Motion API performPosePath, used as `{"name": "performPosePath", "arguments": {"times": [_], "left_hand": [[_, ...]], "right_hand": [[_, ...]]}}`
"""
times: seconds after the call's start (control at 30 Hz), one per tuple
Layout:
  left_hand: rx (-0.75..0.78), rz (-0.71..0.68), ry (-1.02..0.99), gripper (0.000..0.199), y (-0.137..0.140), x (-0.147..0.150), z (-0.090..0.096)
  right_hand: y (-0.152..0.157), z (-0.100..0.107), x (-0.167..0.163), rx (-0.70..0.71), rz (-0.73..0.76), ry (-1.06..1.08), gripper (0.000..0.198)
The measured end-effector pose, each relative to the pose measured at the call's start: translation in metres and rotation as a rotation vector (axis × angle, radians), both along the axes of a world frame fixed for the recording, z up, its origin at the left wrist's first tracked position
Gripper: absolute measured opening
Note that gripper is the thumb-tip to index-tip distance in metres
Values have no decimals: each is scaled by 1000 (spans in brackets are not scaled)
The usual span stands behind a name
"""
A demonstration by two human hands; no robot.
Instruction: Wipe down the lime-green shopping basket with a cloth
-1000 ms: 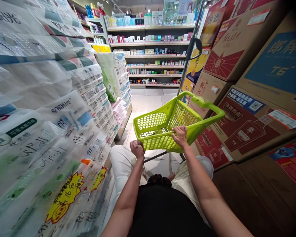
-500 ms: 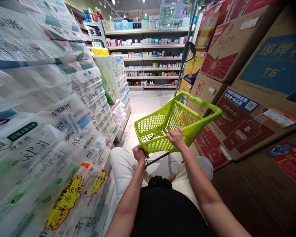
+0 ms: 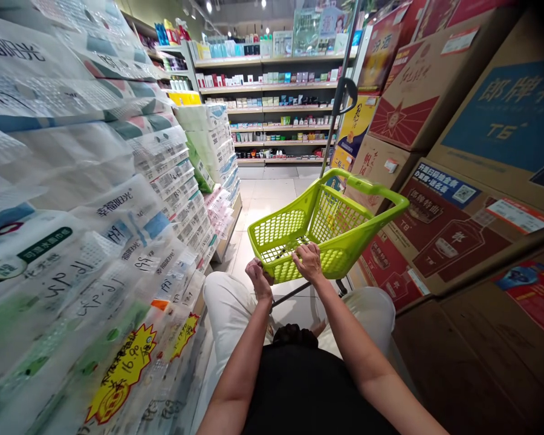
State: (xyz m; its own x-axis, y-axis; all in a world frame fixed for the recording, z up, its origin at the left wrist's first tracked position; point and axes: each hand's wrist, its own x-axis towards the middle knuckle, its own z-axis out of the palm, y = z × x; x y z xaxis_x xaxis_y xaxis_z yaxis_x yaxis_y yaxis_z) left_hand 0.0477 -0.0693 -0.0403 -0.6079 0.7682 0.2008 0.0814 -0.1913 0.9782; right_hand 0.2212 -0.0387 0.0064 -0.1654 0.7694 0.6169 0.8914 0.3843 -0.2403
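Both hands grip a green shopping cart in a narrow store aisle.
The left hand [image 3: 259, 278] is curled tight around the near left corner of the green shopping cart [image 3: 340, 258], and the right hand [image 3: 308, 261] has its fingers folded over the near rim just beside it. The cart stands aslant on the pale floor [image 3: 265, 190], before the person's bent knees [image 3: 229, 296], its handle toward the boxes. Getting hold of the cart looks done; how much handling is left cannot be told from here. Farther out, wrapped paper packs [image 3: 161, 160] rise on the left, cardboard boxes [image 3: 457, 220] on the right, a dark pole [image 3: 333, 136] stands behind the basket, and stocked shelves [image 3: 272, 85] close the far end.
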Motion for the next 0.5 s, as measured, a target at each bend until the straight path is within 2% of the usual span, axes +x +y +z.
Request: {"name": "performPosePath", "arguments": {"times": [0.1, 0.2, 0.3, 0.43, 0.5], "left_hand": [[44, 98, 34, 42, -11, 16, 2], [39, 103, 172, 36, -17, 22, 2], [-7, 73, 246, 26, 2, 6, 10], [-184, 59, 206, 19, 42, -23, 33], [-210, 47, 204, 19, 42, -22, 36]], "right_hand": [[-1, -1, 1, 11, -3, 22, 23], [-2, -3, 2, 26, 11, 72, 26], [-3, -3, 7, 35, 17, 109, 31], [-6, 2, 17, 46, 13, 98, 35], [-12, 6, 19, 44, 10, 67, 33]]}}
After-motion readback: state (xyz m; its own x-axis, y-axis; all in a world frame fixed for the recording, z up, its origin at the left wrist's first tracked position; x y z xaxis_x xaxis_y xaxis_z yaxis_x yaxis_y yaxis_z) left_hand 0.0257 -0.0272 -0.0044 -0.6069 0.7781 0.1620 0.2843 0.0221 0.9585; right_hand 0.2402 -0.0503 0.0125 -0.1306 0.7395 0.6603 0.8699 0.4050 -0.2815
